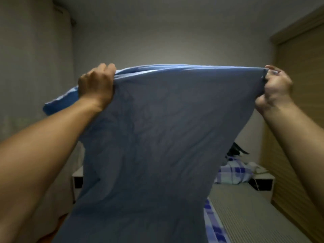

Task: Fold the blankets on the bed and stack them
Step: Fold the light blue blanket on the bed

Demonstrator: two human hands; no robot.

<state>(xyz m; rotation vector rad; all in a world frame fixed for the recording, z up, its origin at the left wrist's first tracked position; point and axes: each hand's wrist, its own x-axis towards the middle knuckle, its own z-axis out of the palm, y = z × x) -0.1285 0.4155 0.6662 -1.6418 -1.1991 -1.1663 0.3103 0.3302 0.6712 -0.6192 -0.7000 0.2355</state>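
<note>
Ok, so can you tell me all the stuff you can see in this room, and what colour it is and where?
blue blanket: one, blue, held up in the middle, hanging down toward the bed
checked blanket: one, blue and white, bunched at the far end of the bed on the right; a checked strip also shows below the blue blanket's right edge
bed: one, grey striped surface, lower right
bedside cabinets: two, white, one each side at the far end
dark object: one, black, behind the checked blanket, too blurred to name
left hand: grips the blue blanket's top edge, left
right hand: grips the top edge, right
</note>
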